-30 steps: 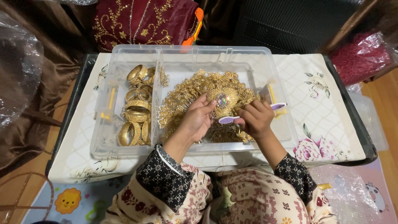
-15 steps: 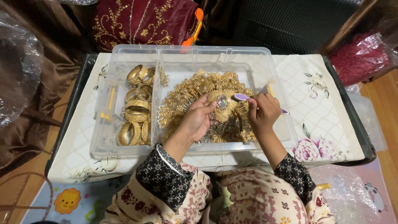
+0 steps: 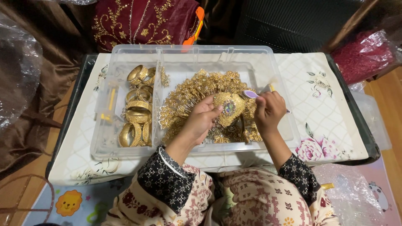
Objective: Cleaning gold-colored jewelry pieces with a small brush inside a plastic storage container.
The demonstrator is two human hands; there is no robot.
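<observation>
Holding the golden headpiece [image 3: 209, 100] from its near left side, the left hand [image 3: 201, 121] has its fingers curled against the oval centre medallion [image 3: 229, 108] (a small dark stone sits in the middle of it). To the right of that grip, the right hand [image 3: 269, 111] is closed around a small brush [image 3: 251, 94], whose lilac head lies just beyond the fingertips and touches the medallion's upper right edge. Both hands work inside the large compartment of a clear plastic box [image 3: 268, 56]. Left of the left hand, past a divider, the narrow compartment holds a heap of gold bangles [image 3: 138, 111]. Under the box lies a white cloth with printed flowers [image 3: 322, 104]. Beyond the hands, behind the box, sits a dark red embroidered cloth [image 3: 138, 21]. Far right of the right hand, a clear bag of red material [image 3: 362, 58] rests at the table's corner; crinkled clear wrapping [image 3: 16, 71] lies far left.
</observation>
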